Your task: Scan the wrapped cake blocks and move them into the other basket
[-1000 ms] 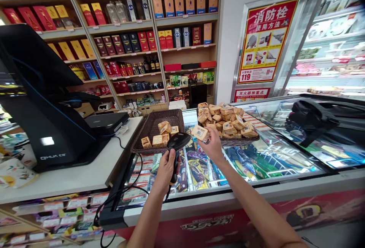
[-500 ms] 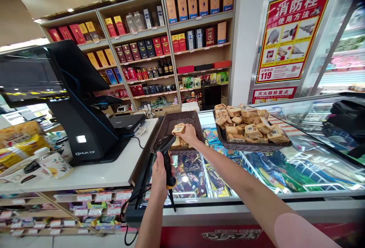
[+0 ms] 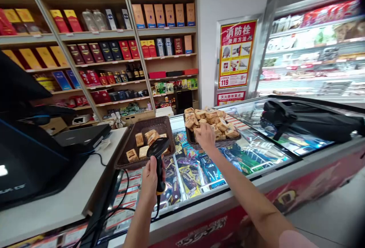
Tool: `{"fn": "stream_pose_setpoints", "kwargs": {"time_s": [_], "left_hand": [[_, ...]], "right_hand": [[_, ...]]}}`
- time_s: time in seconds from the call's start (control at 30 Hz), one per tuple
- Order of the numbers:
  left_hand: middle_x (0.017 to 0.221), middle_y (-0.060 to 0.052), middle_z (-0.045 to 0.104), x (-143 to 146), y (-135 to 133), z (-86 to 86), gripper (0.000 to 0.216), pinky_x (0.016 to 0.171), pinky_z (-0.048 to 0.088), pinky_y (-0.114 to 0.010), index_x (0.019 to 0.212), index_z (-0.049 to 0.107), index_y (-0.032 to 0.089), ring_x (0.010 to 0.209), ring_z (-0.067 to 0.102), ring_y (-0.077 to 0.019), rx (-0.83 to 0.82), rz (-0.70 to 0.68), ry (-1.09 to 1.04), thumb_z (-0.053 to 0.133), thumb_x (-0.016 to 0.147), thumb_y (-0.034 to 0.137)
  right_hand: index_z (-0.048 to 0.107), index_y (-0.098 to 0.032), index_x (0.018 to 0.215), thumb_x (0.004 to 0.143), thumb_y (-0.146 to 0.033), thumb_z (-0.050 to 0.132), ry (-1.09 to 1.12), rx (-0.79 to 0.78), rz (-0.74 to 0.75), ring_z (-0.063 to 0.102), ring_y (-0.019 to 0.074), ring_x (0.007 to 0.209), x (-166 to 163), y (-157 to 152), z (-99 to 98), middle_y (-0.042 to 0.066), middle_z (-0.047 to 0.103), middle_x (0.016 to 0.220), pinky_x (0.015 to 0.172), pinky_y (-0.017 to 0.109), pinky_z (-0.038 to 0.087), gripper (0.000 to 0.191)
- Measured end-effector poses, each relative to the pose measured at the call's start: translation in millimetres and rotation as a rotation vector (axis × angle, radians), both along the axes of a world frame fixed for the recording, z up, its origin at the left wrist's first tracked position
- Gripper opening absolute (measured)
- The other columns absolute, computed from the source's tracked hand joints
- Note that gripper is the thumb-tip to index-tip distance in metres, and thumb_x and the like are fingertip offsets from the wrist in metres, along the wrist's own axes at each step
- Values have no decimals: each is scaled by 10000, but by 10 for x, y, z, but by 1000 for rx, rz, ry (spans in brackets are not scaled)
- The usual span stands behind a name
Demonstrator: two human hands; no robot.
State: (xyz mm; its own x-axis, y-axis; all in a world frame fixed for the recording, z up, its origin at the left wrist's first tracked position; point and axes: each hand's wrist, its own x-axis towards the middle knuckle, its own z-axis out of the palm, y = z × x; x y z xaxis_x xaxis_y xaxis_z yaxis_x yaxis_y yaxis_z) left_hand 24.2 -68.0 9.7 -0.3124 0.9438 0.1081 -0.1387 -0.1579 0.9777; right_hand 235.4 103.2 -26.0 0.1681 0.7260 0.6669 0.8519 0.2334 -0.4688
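My left hand (image 3: 151,175) is wrapped around the grip of a black barcode scanner (image 3: 158,149), its head up and its cable hanging below. The scanner stands in front of the left wicker basket (image 3: 121,160), a dark brown one holding several small wrapped snack packets (image 3: 139,139). At the near left side of the right wicker basket (image 3: 196,145), my right hand (image 3: 205,137) is closed on a tan snack packet (image 3: 196,131). That basket is heaped with similar packets, and the hand covers part of the pile.
Both baskets stand on the glass top of a freezer (image 3: 216,187) stocked with colourful packs. A black bag (image 3: 310,120) lies on its right end. At left are a white counter (image 3: 71,202) and a black checkout terminal (image 3: 28,164). Shelves of boxed bottles (image 3: 114,52) line the wall behind.
My right hand has moved from the left basket to the right one, leaving packets behind in the left basket. The view has turned right. My left hand keeps holding the scanner.
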Motion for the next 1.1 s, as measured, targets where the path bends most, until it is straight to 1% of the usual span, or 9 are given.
{"fn": "stream_pose_setpoints", "kwargs": {"time_s": [0.13,0.23,0.33,0.47,0.6,0.67,0.83,0.97,1.1], "left_hand": [[657,23,600,217,55,30,588,388,359,-223,910,583,185,449,534,-113,19,-51,31,591,777,757],[647,28,594,334,59,69,558,400,358,-216,914,581,185,455,537,-109,26,-82,45,595,797,731],[654,25,594,399,53,84,551,410,358,-211,888,573,184,467,541,-105,25,-88,44,596,799,727],[669,21,591,426,68,49,547,418,351,-201,841,560,181,478,533,-93,12,-88,49,593,805,726],[683,18,590,428,95,16,570,415,343,-199,808,557,177,470,514,-81,3,-95,32,615,776,743],[692,19,592,421,91,17,575,410,340,-198,810,560,178,463,502,-75,4,-98,27,624,765,747],[711,9,607,343,37,31,593,393,341,-201,798,570,175,436,450,-57,1,-87,35,615,757,764],[741,3,624,246,5,16,601,394,349,-203,864,588,176,439,457,-59,-4,-88,26,617,753,766],[695,19,598,215,16,3,602,382,335,-204,877,585,179,416,441,-63,-7,-98,43,587,769,772]], "right_hand": [[530,-69,1277,923,-309,501,-53,-40,-349,455,384,1209,721,57,15,245,586,1257,1047,507,308,428],[586,-16,1207,914,-394,531,-101,-152,-386,467,415,1184,955,134,-30,277,625,1149,1075,537,258,481],[641,-37,1157,933,-466,500,-126,-216,-337,459,421,1207,959,197,-86,273,638,1128,1097,544,219,505],[586,-112,1305,955,-505,456,-118,-247,-320,449,417,1251,841,238,-115,244,642,1178,1094,573,166,542],[538,-126,1374,956,-565,437,-124,-297,-357,506,420,1192,745,267,-80,233,680,1098,1072,586,145,614],[556,-138,1355,951,-558,450,-101,-262,-380,530,410,1146,700,270,-67,233,673,1074,1051,569,188,593],[608,-160,1244,891,-284,532,-1,-74,-324,550,336,1087,618,265,-169,201,588,1163,978,474,336,382],[547,-167,1255,893,-251,487,97,195,-135,484,321,1227,608,277,-327,183,511,1304,995,462,407,376],[442,-172,1313,907,-246,488,155,395,105,463,299,1291,459,206,-393,179,522,1304,1067,499,409,415]]}}
